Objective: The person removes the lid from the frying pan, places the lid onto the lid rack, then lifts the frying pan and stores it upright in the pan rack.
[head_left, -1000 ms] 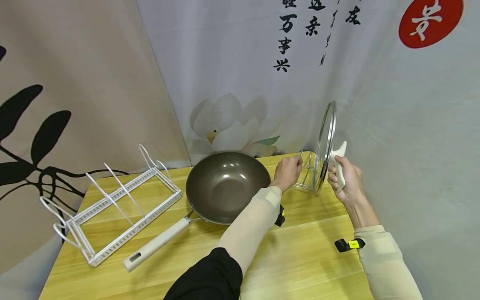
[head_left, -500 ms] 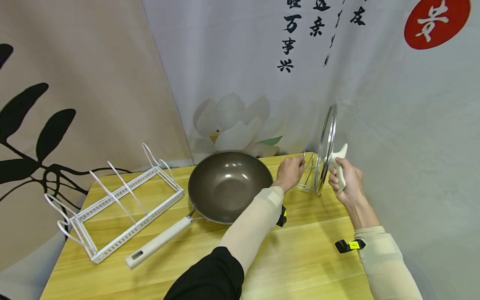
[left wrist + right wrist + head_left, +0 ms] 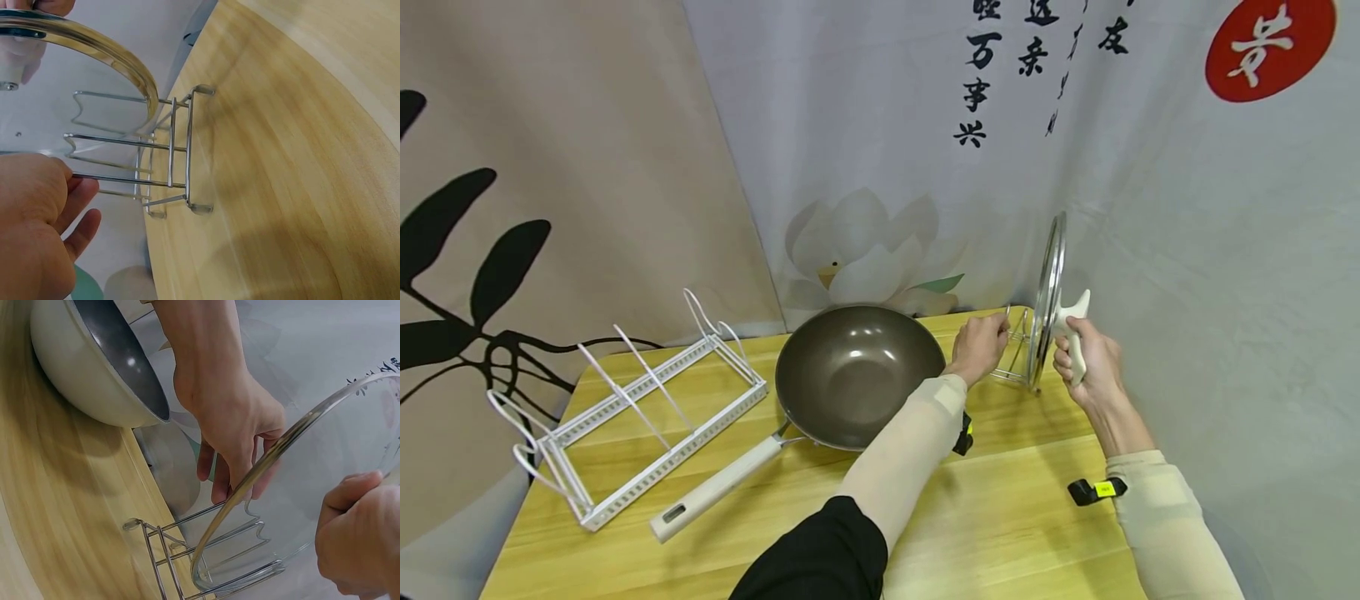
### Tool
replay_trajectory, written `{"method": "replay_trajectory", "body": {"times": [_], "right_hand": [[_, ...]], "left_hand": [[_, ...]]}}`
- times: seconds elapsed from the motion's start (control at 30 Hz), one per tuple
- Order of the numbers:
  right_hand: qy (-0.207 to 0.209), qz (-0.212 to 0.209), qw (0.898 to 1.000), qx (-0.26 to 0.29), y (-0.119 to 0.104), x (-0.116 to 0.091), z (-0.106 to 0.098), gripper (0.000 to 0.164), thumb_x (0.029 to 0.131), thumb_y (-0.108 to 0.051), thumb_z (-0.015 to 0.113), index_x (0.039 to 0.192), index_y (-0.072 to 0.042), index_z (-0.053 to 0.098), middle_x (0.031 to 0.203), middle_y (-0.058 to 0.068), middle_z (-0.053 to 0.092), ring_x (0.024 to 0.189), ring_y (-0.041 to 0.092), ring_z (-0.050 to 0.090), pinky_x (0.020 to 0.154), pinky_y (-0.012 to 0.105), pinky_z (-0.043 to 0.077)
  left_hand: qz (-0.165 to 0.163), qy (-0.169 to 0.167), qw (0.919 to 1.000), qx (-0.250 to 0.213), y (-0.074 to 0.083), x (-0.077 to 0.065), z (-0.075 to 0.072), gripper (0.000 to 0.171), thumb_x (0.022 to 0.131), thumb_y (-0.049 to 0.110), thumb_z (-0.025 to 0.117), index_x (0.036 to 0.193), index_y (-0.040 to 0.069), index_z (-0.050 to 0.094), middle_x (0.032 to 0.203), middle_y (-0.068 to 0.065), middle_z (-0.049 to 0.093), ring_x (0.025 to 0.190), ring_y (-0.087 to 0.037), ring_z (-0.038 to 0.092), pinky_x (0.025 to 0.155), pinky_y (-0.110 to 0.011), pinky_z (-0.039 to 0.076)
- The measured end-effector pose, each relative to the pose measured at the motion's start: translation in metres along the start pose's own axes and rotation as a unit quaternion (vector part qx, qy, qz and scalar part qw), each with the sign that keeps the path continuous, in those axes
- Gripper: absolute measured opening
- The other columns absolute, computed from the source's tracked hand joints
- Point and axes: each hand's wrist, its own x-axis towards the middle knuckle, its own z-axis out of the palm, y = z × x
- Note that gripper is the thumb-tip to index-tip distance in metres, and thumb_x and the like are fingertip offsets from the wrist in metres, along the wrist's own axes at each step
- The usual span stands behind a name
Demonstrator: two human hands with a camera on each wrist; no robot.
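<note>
My left hand (image 3: 979, 343) pinches an upright wire of a small chrome wire rack (image 3: 173, 147) that stands on the table at the back right. My right hand (image 3: 1096, 362) grips the cream handle (image 3: 1077, 346) of a round glass pot lid (image 3: 275, 447) with a metal rim. Held on edge, the lid stands nearly upright at the rack's right side. In the right wrist view its lower rim lies in among the rack's wires. Part of the rack is hidden behind the lid and the left hand in the head view.
A brown-lined wok (image 3: 859, 375) sits left of the left hand, its pale handle (image 3: 718, 490) pointing front left. Further left lies a white rack (image 3: 677, 450) with upright wire dividers. A curtain (image 3: 865, 125) hangs behind the wooden table (image 3: 1000, 517).
The lid has tipped to look more edge-on and sits slightly lower and further left, the right hand moving with it. The left hand keeps its hold on the wire rack.
</note>
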Motion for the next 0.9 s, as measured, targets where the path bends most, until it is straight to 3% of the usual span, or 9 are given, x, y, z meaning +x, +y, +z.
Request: {"method": "replay_trajectory", "body": {"times": [0.9], "right_hand": [[0.016,0.02,1.0,-0.012,0.0027,0.0082,0.0015,0.035,0.107,-0.021,0.055,0.13,-0.003,0.037,0.067,-0.002,0.055,0.043,0.007,0.046,0.034,0.019,0.037]], "left_hand": [[-0.001,0.002,1.0,-0.003,-0.0012,0.0039,0.0032,0.021,0.108,0.023,0.054,0.118,0.024,0.073,0.101,0.009,0.078,0.071,-0.006,0.067,0.062,-0.02,0.053]]}}
